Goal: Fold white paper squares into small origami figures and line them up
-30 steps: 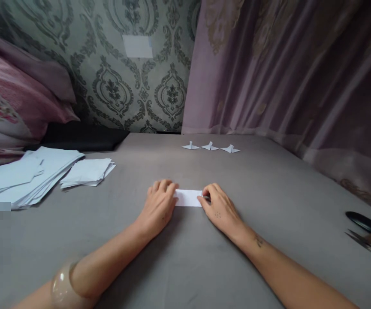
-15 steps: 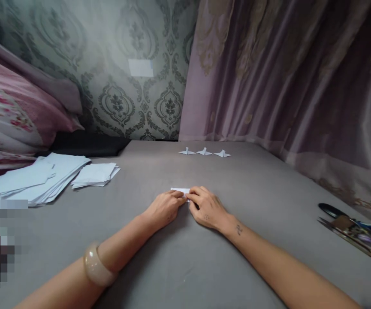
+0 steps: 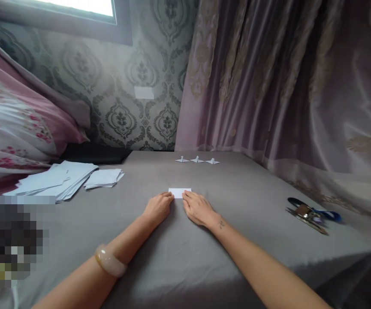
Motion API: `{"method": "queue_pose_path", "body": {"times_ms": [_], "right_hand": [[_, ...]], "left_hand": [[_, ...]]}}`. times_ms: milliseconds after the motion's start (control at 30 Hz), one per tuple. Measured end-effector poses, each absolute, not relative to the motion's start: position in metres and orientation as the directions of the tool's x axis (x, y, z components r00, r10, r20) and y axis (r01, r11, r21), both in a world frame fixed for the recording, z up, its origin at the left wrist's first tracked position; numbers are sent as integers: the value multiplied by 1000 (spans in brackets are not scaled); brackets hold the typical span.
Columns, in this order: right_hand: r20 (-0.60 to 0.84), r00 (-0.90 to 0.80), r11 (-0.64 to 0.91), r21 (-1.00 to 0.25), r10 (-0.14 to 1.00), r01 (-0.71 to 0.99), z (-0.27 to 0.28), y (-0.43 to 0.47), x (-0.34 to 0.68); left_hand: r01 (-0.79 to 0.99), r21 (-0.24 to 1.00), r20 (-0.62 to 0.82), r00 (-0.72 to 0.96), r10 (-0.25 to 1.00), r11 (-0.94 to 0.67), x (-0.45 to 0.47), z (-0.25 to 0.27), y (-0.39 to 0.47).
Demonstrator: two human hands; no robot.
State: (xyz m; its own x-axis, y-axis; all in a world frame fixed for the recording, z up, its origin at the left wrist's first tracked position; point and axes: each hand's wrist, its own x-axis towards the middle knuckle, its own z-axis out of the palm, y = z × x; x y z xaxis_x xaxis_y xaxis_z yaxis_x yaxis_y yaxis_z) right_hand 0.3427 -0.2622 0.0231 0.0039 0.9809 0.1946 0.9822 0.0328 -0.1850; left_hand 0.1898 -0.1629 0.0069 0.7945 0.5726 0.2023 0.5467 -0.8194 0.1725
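A small white folded sheet of paper [image 3: 178, 193] lies flat on the grey tabletop cloth, its long side running left to right. At its left end, my left hand [image 3: 159, 206] is closed, with the bent fingertips pressed on the edge. My right hand [image 3: 199, 207] has its fingertips over the paper's right end, the fingers together and bent down onto it. Both thumbs are mostly hidden. Beyond the hands, three small folded paper figures [image 3: 197, 159] with pointed sides stand in a row.
Left of my hands lie a small stack of white paper pieces [image 3: 103, 178] and a larger pile of sheets [image 3: 76, 180]. To the right are scissors and other small tools [image 3: 310, 215]. A black flat item [image 3: 98, 153] rests by the wall, and curtains [image 3: 236, 111] hang at the right.
My hands have drawn apart to the two ends of the paper, leaving its middle bare. The view has tilted up, showing a window, and shifted right.
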Motion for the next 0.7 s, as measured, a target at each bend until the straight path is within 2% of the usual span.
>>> {"method": "queue_pose_path", "body": {"times_ms": [333,700], "right_hand": [[214,44,8,-235,976,972,20,-265,345],[224,49,15,-275,973,961,16,-265,348]], "left_hand": [[626,167,248,721,647,-761,189,15,-171],[617,185,260,720,643,-765,188,13,-170]]}}
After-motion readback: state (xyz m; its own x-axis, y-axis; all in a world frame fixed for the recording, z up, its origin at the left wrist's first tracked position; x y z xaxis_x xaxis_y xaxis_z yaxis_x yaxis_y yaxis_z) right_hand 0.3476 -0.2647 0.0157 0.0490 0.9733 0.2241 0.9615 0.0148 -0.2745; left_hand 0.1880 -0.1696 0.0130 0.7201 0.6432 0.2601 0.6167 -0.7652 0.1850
